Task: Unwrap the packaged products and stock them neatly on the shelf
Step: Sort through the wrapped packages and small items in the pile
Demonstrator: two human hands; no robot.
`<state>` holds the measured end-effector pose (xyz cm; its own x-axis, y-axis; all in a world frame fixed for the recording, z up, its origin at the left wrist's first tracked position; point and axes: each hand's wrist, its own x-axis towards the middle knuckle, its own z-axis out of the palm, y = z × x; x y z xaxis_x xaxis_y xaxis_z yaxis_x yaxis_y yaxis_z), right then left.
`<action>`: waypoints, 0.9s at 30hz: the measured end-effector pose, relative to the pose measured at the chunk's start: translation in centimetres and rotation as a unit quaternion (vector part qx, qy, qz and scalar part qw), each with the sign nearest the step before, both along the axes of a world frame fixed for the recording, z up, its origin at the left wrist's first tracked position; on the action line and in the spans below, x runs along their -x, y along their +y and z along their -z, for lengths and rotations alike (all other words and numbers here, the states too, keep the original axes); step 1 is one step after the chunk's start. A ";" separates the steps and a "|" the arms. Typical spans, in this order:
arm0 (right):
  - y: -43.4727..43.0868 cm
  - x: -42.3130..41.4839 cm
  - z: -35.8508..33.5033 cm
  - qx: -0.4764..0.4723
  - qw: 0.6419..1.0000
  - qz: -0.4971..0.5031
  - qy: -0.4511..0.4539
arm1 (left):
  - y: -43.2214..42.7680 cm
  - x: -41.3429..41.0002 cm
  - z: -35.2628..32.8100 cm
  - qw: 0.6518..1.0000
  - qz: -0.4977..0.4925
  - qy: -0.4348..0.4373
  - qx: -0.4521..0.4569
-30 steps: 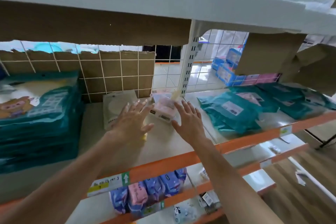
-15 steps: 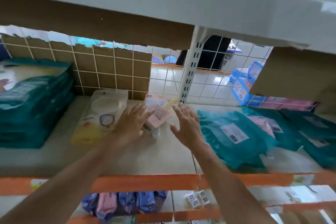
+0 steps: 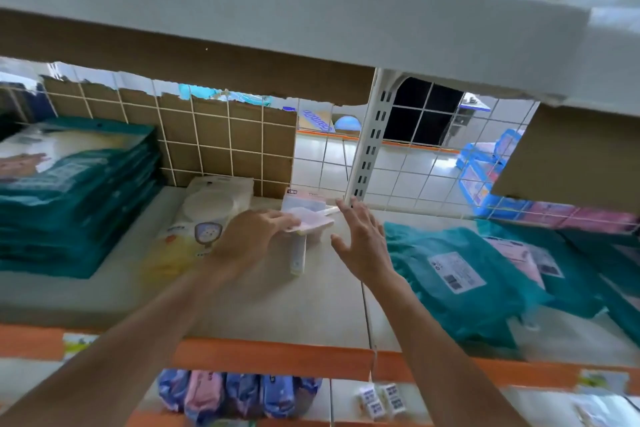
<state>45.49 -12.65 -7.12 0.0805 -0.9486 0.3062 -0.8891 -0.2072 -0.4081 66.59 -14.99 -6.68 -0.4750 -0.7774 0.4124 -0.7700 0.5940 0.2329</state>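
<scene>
A small pink and white product pack (image 3: 308, 218) lies on the white shelf board (image 3: 263, 302) near the upright post. My left hand (image 3: 252, 236) rests on the pack's left end with fingers laid over it. Just right of the pack, my right hand (image 3: 360, 239) hovers with fingers spread, holding nothing. A thin white stick-like item (image 3: 298, 258) lies under the pack, pointing toward me. A pale yellow pouch (image 3: 204, 222) lies flat to the left of my left hand.
A stack of teal packages (image 3: 72, 194) fills the shelf's left side, and teal bags (image 3: 464, 274) with labels lie on the right. A wire grid with cardboard (image 3: 214, 142) backs the shelf. The orange front rail (image 3: 270, 357) runs below, with blue and pink packs (image 3: 239, 395) on the lower shelf.
The camera has dropped and moved closer to the shelf. My left hand slid onto the pink pack, and the pack now lies flatter; my right hand stays beside it.
</scene>
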 end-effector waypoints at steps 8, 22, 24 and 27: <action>-1.5 0.0 -2.5 -0.054 0.980 -0.116 -0.153 | -0.6 -0.4 -5.0 0.987 0.011 0.134 0.083; -0.8 -0.4 -4.0 -0.057 0.901 -0.109 -0.415 | -1.4 0.2 -8.1 0.893 -0.032 0.438 -0.097; -0.7 -0.5 -4.2 -0.056 0.879 -0.090 -0.465 | -1.0 -0.1 -7.8 0.843 -0.033 0.500 -0.197; -0.8 -1.0 -4.1 -0.059 0.856 -0.072 -0.509 | -0.2 -0.2 -6.9 0.787 0.012 0.509 -0.349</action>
<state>46.47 -13.44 -2.99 -0.0527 -0.9804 0.1896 -0.0301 -0.1883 -0.9817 66.84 -15.20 0.19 -0.1927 -0.9791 0.0659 0.0372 0.0598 0.9975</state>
